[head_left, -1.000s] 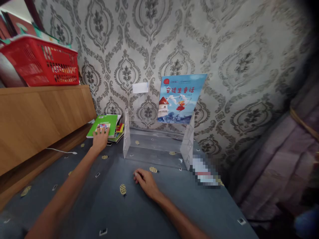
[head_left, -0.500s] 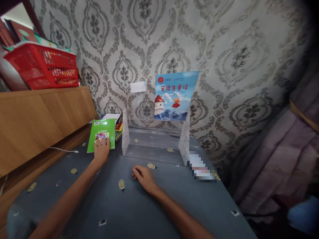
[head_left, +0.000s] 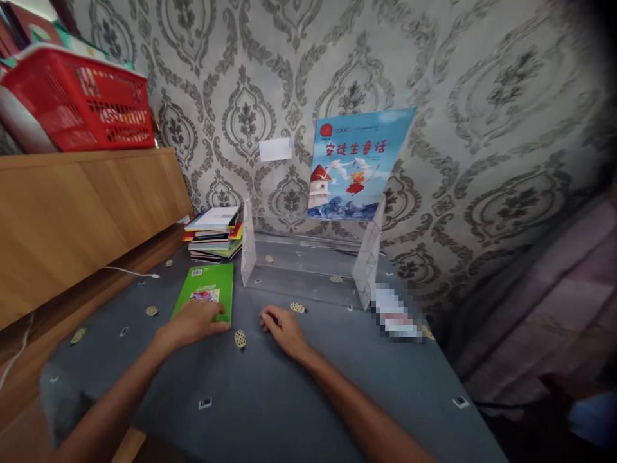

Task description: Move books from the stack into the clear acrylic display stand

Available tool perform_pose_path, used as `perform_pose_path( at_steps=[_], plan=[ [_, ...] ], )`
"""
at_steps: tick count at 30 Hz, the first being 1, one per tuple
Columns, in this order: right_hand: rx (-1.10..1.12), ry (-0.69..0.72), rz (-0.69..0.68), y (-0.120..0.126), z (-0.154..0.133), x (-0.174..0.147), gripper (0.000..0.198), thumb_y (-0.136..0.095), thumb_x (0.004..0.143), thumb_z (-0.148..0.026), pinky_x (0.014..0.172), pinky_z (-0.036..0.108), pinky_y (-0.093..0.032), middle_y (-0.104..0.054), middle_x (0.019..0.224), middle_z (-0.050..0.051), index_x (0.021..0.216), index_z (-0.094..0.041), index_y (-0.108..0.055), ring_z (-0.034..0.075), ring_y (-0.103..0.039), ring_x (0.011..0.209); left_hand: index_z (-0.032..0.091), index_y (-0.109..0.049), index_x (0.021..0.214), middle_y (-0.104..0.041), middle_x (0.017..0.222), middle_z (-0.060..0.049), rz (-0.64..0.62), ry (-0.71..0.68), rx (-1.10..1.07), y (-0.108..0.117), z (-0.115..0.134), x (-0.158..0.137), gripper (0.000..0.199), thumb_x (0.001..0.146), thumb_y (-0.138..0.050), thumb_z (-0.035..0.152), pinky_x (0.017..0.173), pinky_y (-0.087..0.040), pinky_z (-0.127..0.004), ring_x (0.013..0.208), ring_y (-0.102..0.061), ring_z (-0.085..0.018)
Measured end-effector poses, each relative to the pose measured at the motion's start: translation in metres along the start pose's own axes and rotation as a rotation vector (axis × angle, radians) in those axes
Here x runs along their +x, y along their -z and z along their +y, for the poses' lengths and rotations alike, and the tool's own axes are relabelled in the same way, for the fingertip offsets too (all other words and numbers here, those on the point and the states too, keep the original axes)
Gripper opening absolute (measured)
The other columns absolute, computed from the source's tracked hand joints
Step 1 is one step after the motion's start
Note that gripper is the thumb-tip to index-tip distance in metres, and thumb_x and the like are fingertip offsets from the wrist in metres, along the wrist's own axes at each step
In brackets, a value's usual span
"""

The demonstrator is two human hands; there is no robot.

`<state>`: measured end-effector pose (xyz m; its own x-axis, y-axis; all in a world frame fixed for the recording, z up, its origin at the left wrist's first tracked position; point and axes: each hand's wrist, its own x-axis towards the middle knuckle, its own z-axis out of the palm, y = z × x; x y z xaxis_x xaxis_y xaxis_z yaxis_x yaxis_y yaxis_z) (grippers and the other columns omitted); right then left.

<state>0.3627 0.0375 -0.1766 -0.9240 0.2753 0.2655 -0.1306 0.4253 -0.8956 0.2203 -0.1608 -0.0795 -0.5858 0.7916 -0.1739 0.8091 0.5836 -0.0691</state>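
Down on the grey patterned cloth [head_left: 299, 386], the left hand [head_left: 190, 323] is lying with fingers spread flat over the near edge of the green book [head_left: 206, 292], covering part of its lower cover, so whether any finger is curling under the edge is impossible to tell. Just beside it, the right hand [head_left: 282, 328] is resting on the cloth with fingers loosely curled and gripping nothing, near the clear acrylic stand [head_left: 308, 270] that is propping up a blue picture book [head_left: 354, 166]. Behind the green book, a stack of books [head_left: 214, 233] is sitting against the wall, its titles too small to read, while a blurred patch is hiding whatever lies right of the stand.
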Motion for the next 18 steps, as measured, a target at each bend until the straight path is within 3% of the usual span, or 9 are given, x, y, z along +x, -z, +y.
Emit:
perform_pose_path(
  at_steps=[2,3,5,8,13,18],
  plan=[
    [0.001,-0.003,0.003,0.0,0.001,0.0,0.021,-0.048,0.097,-0.026,0.067,0.025,-0.047,-0.067,0.073,0.002,0.081,-0.019,-0.061,0.015,-0.064,0.068,0.025,-0.071,0.111,-0.076,0.103,-0.006,-0.005,-0.002,-0.086,0.007,-0.016,0.013,0.042,0.094,-0.045,0.053,0.081,-0.05,-0.031,0.097,-0.07,-0.024],
    [0.0,-0.007,0.005,0.0,0.001,0.001,0.021,-0.048,0.097,-0.026,0.067,0.025,-0.048,-0.067,0.073,0.002,0.081,-0.02,-0.06,0.016,-0.064,0.068,0.025,-0.071,0.112,-0.076,0.105,-0.007,0.013,0.078,-0.084,0.009,-0.026,0.023,0.042,0.096,-0.042,0.051,0.081,-0.05,-0.031,0.099,-0.07,-0.025],
    [0.004,-0.015,0.01,-0.001,0.002,0.001,0.021,-0.048,0.096,-0.026,0.067,0.026,-0.048,-0.067,0.073,0.002,0.08,-0.02,-0.06,0.016,-0.064,0.068,0.024,-0.066,0.12,-0.072,0.12,-0.01,0.11,0.243,-0.053,0.01,-0.047,0.047,0.042,0.099,-0.037,0.044,0.087,-0.05,-0.034,0.111,-0.067,-0.028],
    [0.042,-0.028,0.012,-0.002,0.002,0.002,0.021,-0.047,0.096,-0.025,0.066,0.026,-0.049,-0.068,0.075,0.003,0.079,-0.02,-0.059,0.015,-0.064,0.067,0.017,-0.056,0.135,-0.059,0.141,-0.017,0.163,0.325,-0.042,0.001,-0.075,0.08,0.045,0.101,-0.032,0.036,0.096,-0.048,-0.037,0.126,-0.059,-0.029],
    [0.101,-0.033,-0.028,0.009,0.003,-0.01,0.019,-0.049,0.095,-0.025,0.064,0.025,-0.049,-0.068,0.076,0.003,0.081,-0.019,-0.06,0.014,-0.065,0.066,0.015,-0.053,0.138,-0.058,0.144,-0.014,0.181,0.296,-0.063,-0.025,-0.102,0.103,0.049,0.102,-0.028,0.036,0.101,-0.048,-0.035,0.131,-0.056,-0.026],
    [0.066,-0.066,-0.025,0.047,0.0,-0.04,0.021,-0.05,0.096,-0.031,0.064,0.025,-0.049,-0.07,0.078,0.004,0.081,-0.019,-0.059,0.014,-0.067,0.067,0.009,-0.054,0.138,-0.059,0.141,-0.02,0.238,0.278,-0.062,-0.04,-0.109,0.105,0.057,0.1,-0.021,0.036,0.1,-0.049,-0.043,0.129,-0.057,-0.032]
  ],
)
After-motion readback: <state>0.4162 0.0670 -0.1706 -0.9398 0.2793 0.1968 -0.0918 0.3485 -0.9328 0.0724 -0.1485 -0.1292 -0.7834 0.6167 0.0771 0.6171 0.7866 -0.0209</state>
